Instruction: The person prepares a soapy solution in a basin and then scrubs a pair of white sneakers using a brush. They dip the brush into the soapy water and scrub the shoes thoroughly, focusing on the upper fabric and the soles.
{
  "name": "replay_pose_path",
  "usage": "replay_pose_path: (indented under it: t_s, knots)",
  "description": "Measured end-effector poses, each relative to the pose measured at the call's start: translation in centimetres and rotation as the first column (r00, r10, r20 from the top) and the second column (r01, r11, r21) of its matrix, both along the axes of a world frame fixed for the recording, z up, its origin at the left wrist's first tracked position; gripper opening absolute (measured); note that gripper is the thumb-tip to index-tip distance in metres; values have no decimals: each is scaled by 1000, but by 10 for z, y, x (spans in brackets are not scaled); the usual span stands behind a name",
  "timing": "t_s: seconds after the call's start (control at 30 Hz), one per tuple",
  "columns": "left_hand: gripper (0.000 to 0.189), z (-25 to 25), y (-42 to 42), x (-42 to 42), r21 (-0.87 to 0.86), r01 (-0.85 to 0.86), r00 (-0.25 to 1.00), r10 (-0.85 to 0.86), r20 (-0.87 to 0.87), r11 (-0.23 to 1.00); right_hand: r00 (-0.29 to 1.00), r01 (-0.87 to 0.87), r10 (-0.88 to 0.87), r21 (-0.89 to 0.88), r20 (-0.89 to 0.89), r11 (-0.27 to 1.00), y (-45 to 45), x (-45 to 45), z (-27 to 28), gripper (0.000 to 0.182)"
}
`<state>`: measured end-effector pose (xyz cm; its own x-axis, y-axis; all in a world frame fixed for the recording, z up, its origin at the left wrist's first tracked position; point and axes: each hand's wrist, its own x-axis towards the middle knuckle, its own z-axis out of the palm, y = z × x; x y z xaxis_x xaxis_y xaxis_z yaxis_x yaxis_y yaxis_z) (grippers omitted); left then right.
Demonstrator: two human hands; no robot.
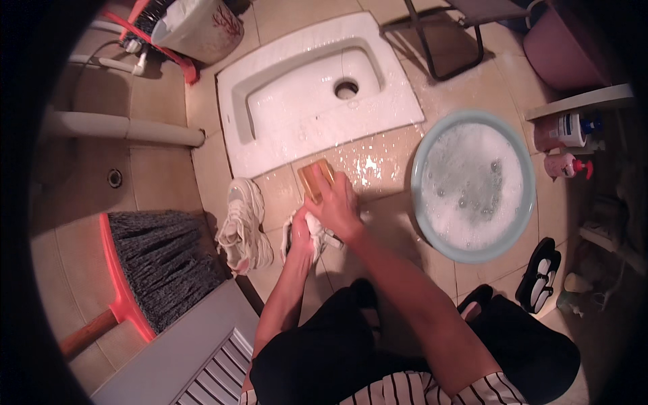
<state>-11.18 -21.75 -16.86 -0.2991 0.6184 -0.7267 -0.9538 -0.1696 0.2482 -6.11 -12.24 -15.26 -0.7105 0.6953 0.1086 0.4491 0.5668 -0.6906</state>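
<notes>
My left hand (301,233) holds a white sneaker (318,230) low over the tiled floor, and much of that shoe is hidden by my hands. In my right hand (335,205) is an amber-brown block (315,177), either a scrubbing brush or a bar of soap; its underside cannot be seen. It sits at the far end of the held shoe, close to or touching it. A second white sneaker (243,228) rests on the floor to the left. On the right stands a round pale-blue basin (421,223) of water topped with white suds.
Ahead lies a white squat toilet (316,147) with wet tiles before it. A red-edged broom (157,263) and a louvered door panel (177,349) flank the left. At right are pump bottles (559,166), black sandals (537,278), a folding chair (455,66) and a pink tub (562,55).
</notes>
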Motion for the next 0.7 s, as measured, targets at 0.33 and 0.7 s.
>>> replay_pose_path:
  t_s: [0.33,0.7]
  knots:
    - [18,36,-30,-20,83,46,997,-52,65,996,965,190,-256,-512,-60,838,59,17,15,60]
    - [45,18,-64,-17,69,-66,997,63,49,995,916,289,-394,-560,-73,776,45,54,12,60]
